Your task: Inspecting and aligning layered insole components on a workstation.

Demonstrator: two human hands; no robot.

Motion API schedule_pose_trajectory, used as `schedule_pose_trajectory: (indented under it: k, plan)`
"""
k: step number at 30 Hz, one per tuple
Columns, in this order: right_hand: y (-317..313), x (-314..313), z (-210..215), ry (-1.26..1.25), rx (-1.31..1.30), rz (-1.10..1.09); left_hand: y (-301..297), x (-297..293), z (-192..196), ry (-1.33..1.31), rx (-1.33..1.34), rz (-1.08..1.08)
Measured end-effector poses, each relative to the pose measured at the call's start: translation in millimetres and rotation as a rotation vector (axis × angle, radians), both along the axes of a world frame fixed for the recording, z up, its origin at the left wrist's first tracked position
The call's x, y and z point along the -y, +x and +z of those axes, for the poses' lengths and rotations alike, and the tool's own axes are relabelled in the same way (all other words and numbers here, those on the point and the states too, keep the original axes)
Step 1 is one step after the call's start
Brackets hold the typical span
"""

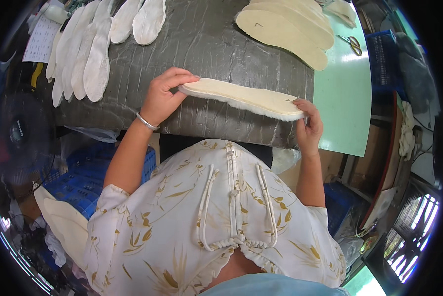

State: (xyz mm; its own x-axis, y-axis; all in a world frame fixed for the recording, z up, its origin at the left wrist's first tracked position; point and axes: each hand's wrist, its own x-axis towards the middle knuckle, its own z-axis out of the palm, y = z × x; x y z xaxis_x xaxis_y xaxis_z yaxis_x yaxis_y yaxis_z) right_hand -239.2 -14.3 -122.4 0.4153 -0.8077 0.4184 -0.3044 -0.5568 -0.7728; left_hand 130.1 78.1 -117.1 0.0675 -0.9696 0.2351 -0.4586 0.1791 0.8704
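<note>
A fleece-lined insole (241,96) is stretched between my two hands above the front part of the dark work surface. Its smooth cream face is turned up, and white fluffy pile shows along the edge nearest me. My left hand (168,94) pinches one end between thumb and fingers; a silver bangle circles that wrist. At the other end, my right hand (309,127) grips the insole, with the fingers on top. A small dark mark lies on the cream face close to the right fingertips.
Several white fleece insoles (98,64) lie in an overlapping row at the far left. Cream insoles (280,32) are stacked at the far right. Scissors (352,44) rest on the pale green board (342,103). A fan (19,128) stands at left, above blue crates (78,182).
</note>
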Motion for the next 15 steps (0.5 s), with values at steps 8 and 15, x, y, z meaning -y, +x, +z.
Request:
schedule_pose_trajectory:
  k: [8,15]
  plan:
    - [-6.9,2.1,-9.4,0.162,0.036,-0.049,-7.6,4.8,7.6,-0.021,0.054,0.029]
    - [-0.2,6.8,-8.0,0.126,0.033,-0.103,-13.9,10.1,19.0,-0.117,-0.02,0.056]
